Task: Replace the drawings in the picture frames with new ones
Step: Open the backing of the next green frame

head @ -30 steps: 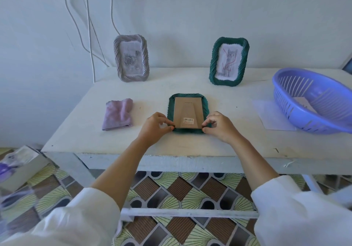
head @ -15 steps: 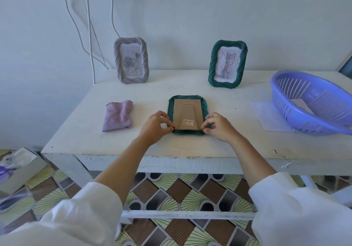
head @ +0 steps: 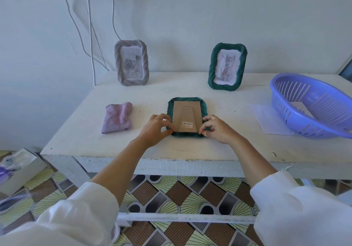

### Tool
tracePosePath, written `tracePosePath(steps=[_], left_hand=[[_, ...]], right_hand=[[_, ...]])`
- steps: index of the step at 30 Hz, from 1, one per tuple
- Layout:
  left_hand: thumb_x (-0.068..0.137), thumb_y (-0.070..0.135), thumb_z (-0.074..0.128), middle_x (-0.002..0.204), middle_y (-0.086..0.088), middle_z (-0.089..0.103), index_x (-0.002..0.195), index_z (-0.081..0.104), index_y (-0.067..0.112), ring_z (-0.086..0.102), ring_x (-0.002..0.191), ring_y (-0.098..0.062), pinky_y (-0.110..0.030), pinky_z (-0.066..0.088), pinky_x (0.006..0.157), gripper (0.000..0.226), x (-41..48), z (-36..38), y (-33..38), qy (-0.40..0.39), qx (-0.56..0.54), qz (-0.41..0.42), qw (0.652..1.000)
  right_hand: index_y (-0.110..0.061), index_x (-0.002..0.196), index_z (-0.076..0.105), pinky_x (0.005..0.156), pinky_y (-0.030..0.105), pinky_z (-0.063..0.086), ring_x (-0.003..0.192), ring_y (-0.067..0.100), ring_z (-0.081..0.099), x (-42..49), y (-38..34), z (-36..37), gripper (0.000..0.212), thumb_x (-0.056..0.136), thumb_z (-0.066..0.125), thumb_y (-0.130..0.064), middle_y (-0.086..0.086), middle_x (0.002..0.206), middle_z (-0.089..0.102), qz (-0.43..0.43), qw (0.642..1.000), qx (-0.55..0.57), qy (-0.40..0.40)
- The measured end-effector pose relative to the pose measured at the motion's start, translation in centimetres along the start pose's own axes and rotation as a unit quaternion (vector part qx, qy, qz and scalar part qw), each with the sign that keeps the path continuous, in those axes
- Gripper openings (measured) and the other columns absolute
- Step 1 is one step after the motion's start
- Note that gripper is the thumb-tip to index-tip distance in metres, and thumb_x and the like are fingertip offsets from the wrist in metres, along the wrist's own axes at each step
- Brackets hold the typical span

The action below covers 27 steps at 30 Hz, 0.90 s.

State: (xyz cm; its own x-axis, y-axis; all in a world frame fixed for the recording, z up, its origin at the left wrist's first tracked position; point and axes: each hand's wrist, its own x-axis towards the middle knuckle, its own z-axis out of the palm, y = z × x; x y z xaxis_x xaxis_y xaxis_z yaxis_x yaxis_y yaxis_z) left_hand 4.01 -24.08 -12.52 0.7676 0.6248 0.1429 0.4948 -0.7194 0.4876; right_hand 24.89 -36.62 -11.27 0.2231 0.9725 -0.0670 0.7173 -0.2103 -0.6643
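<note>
A green picture frame lies face down in the middle of the white table, its brown cardboard backing with a barcode sticker facing up. My left hand pinches the backing's near left corner and my right hand pinches its near right corner. A grey frame with a rose drawing stands at the back left. Another green frame with a cat drawing stands at the back right.
A folded purple cloth lies left of the face-down frame. A purple plastic basket holding a sheet sits at the right, partly over a white paper. Cables hang down the wall. A box sits on the patterned floor.
Both hands stay at the backing's near corners with only small finger shifts. The view has tilted slightly, so the table sits lower in the picture.
</note>
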Motion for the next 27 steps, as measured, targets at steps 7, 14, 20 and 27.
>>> tracePosePath(steps=[7, 14, 20, 27], left_hand=[[0.090, 0.022, 0.058, 0.122, 0.002, 0.050, 0.096, 0.071, 0.026, 0.036, 0.119, -0.022, -0.033, 0.033, 0.098, 0.015, 0.0, 0.1, 0.1, -0.016, -0.002, -0.001, 1.000], [0.085, 0.014, 0.063, 0.112, -0.001, 0.055, 0.090, 0.073, 0.024, 0.046, 0.109, -0.018, -0.025, 0.032, 0.093, 0.015, 0.4, -0.3, 0.0, 0.016, -0.134, -0.065, 0.989], [0.091, 0.025, 0.056, 0.116, -0.001, 0.061, 0.103, 0.071, 0.020, 0.050, 0.098, -0.015, -0.027, 0.039, 0.083, 0.020, 3.3, -0.3, 0.0, 0.113, -0.157, -0.139, 0.971], [0.091, 0.032, 0.054, 0.120, -0.001, 0.056, 0.110, 0.068, 0.023, 0.044, 0.114, -0.021, -0.032, 0.036, 0.093, 0.026, 5.5, 1.8, -0.5, 0.121, -0.083, -0.178, 0.973]], right_hand=[[-0.007, 0.092, 0.070, 0.106, 0.034, 0.035, 0.127, 0.022, 0.040, 0.0, 0.1, 0.0, 0.013, 0.086, 0.059, -0.004, 0.010, 0.140, 0.035, 0.005, 1.000, 0.007, -0.006], [-0.012, 0.098, 0.068, 0.088, 0.023, 0.036, 0.103, 0.024, 0.050, 0.1, 0.1, -0.5, 0.015, 0.085, 0.062, -0.007, 0.004, 0.133, 0.037, 0.010, 0.998, 0.055, -0.001], [-0.015, 0.109, 0.066, 0.078, 0.017, 0.032, 0.077, 0.004, 0.045, 2.8, 0.3, -1.0, 0.024, 0.086, 0.061, -0.013, 0.002, 0.118, 0.051, 0.040, 0.986, 0.062, 0.147], [-0.009, 0.106, 0.069, 0.085, 0.022, 0.038, 0.106, 0.020, 0.054, 4.9, 1.2, 0.5, 0.024, 0.084, 0.062, -0.014, 0.008, 0.116, 0.058, 0.090, 0.974, 0.038, 0.202]])
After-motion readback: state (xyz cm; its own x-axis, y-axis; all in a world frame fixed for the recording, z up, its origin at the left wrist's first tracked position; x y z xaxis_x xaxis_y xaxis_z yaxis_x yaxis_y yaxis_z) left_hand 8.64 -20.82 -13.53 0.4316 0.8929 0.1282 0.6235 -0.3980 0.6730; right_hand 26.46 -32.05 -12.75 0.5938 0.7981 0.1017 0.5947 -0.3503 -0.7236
